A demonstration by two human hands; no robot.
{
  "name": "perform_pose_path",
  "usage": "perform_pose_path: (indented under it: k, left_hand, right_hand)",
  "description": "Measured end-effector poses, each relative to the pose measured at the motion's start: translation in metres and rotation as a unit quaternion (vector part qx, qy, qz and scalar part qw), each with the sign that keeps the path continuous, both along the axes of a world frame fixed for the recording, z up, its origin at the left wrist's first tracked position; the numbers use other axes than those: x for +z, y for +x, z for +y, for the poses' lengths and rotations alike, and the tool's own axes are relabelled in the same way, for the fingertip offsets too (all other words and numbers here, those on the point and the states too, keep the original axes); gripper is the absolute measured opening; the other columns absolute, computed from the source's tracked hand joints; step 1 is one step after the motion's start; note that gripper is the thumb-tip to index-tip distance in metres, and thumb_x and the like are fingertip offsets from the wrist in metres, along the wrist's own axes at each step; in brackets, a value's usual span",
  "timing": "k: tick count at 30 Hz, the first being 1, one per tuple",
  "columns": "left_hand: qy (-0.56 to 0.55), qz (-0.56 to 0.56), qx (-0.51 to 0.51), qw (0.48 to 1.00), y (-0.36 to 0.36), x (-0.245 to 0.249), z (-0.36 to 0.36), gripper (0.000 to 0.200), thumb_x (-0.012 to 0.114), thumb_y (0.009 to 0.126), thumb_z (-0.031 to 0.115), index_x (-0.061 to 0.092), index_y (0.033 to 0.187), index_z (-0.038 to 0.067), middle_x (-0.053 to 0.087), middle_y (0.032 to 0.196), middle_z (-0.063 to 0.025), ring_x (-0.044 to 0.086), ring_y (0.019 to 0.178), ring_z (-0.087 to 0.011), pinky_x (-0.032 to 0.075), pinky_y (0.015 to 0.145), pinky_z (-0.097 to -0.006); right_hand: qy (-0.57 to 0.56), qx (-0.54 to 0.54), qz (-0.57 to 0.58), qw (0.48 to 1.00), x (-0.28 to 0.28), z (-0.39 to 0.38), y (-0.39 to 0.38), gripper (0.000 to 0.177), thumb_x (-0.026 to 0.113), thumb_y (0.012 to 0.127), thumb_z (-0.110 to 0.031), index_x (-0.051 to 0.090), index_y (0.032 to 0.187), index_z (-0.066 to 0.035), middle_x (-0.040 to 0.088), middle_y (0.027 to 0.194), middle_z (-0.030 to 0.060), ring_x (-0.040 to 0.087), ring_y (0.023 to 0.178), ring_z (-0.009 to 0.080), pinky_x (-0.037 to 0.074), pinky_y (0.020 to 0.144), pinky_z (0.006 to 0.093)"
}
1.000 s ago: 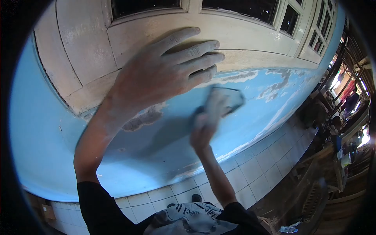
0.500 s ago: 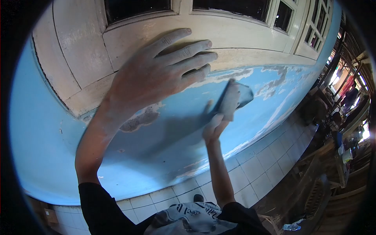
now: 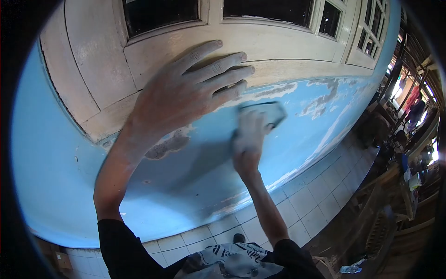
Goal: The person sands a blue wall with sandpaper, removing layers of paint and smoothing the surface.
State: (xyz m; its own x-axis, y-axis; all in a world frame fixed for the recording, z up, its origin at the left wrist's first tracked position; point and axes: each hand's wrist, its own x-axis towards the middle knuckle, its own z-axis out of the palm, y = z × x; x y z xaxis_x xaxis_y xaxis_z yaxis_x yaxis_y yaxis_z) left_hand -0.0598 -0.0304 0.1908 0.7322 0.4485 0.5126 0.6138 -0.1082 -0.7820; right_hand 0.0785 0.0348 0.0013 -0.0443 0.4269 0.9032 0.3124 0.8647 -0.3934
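My left hand (image 3: 186,86), coated in pale dust, lies with its fingers spread over the lower rail of the cream window frame (image 3: 162,46). Lower and to the right, my right hand (image 3: 251,132) grips a thin flat sheet (image 3: 276,113), grey-blue with a dark edge, against the blue wall (image 3: 209,160). Motion blurs that hand, and its fingers cover part of the sheet; I cannot tell its exact kind. Around both hands the paint has worn patches, among them a grey bare patch (image 3: 169,145) beneath my left wrist and a flaked strip (image 3: 320,95) under the window.
Dark glass panes (image 3: 162,16) are set in the frame above. White floor tiles (image 3: 297,209) run along the foot of the wall. On the right stand wooden timbers (image 3: 395,186) amid clutter, with a clear plastic bottle (image 3: 350,269) on the floor.
My right hand has swept left and a little upward across the wall with the sheet, which has turned flatter to view. My left hand stays on the frame; the view has shifted slightly.
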Motion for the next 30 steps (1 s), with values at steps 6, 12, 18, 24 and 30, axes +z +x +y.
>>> perform_pose_path:
  k: [6,12,18,24,30]
  left_hand:
    - [-0.01,0.003,-0.006,1.0,0.001,0.001,-0.003,0.037,0.057,0.079,0.032,0.061,0.116,0.027,0.05,0.134,0.0122,0.04,0.129,-0.0066,0.025,0.116,-0.0341]
    - [0.004,0.016,0.005,1.0,-0.001,0.001,-0.002,0.035,0.055,0.08,0.032,0.062,0.114,0.027,0.049,0.136,0.0121,0.04,0.129,-0.0065,0.025,0.116,-0.0336]
    - [0.011,0.004,-0.011,1.0,-0.001,0.0,0.0,0.033,0.056,0.08,0.033,0.062,0.112,0.027,0.049,0.136,0.0133,0.04,0.129,-0.0058,0.025,0.116,-0.0326]
    - [0.01,0.008,-0.006,1.0,-0.002,-0.001,0.002,0.033,0.057,0.08,0.032,0.062,0.112,0.027,0.049,0.135,0.0135,0.04,0.129,-0.0059,0.026,0.116,-0.0325]
    - [-0.011,-0.001,-0.009,1.0,0.001,0.0,-0.003,0.034,0.057,0.079,0.03,0.062,0.113,0.025,0.05,0.135,0.0118,0.041,0.128,-0.0066,0.027,0.115,-0.034]
  right_hand:
    - [0.228,-0.023,-0.204,0.952,-0.01,-0.01,-0.004,0.043,0.035,0.097,-0.019,0.049,0.129,0.005,0.046,0.134,0.0243,0.04,0.128,0.0378,0.021,0.11,0.0552]
    - [0.194,-0.062,-0.121,0.971,-0.018,-0.011,-0.015,0.042,0.04,0.094,-0.015,0.047,0.133,0.0,0.05,0.135,0.0162,0.039,0.129,0.0375,0.024,0.106,0.0571]
    - [-0.023,0.004,0.156,0.988,0.022,-0.016,-0.002,0.043,0.045,0.093,-0.012,0.05,0.135,-0.014,0.047,0.14,0.0052,0.03,0.136,0.0392,0.017,0.108,0.0601]
    - [-0.021,0.003,0.107,0.994,0.007,-0.001,0.0,0.047,0.046,0.09,-0.009,0.049,0.137,-0.016,0.042,0.144,0.0119,0.033,0.135,0.0356,0.016,0.108,0.0606]
    - [0.219,0.078,-0.196,0.953,-0.02,-0.026,-0.016,0.04,0.043,0.093,-0.015,0.052,0.128,0.002,0.047,0.138,0.019,0.028,0.136,0.0443,0.014,0.11,0.0593]
